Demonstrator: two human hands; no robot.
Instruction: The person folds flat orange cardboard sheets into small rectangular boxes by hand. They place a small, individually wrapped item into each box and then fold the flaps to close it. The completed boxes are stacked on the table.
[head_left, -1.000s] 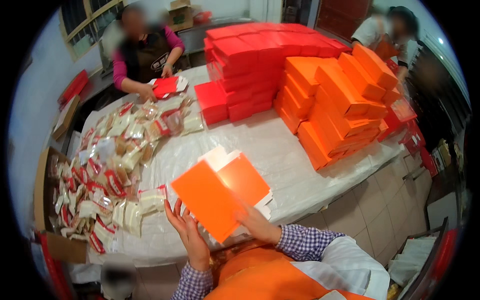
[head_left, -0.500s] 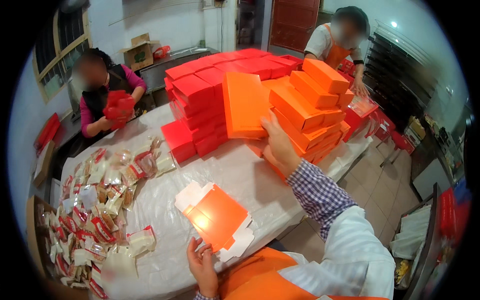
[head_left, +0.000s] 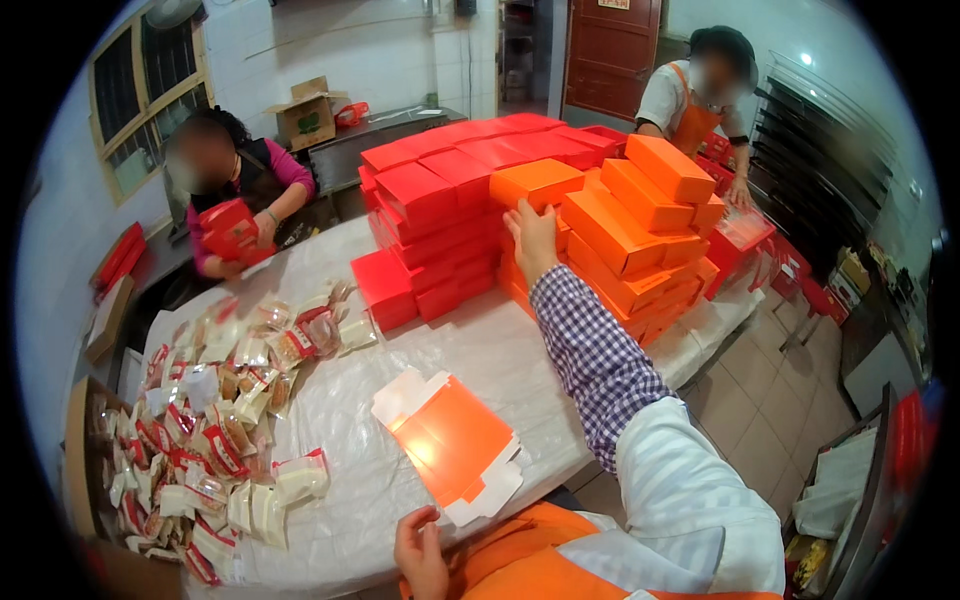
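My right hand (head_left: 533,238) reaches to the orange stack, its spread fingers against the front face of an orange box (head_left: 538,180) lying on top. The box rests level beside taller rows of orange boxes (head_left: 615,235). Low at the front, my left hand (head_left: 421,555) has loosely bent fingers, apart from each other, with nothing in them. Just above it, a flat, unfolded orange carton (head_left: 452,440) with white flaps lies on the table and does not touch that hand.
Red boxes (head_left: 430,205) are piled behind and left of the orange ones. Several wrapped snack packets (head_left: 225,430) cover the table's left side. One co-worker (head_left: 250,190) at the far left handles a red item; another (head_left: 705,110) stands at the back right.
My right hand has moved the tilted orange box left and back onto the stack, where it now lies level. The far-left co-worker's red item has shifted; the view has turned slightly.
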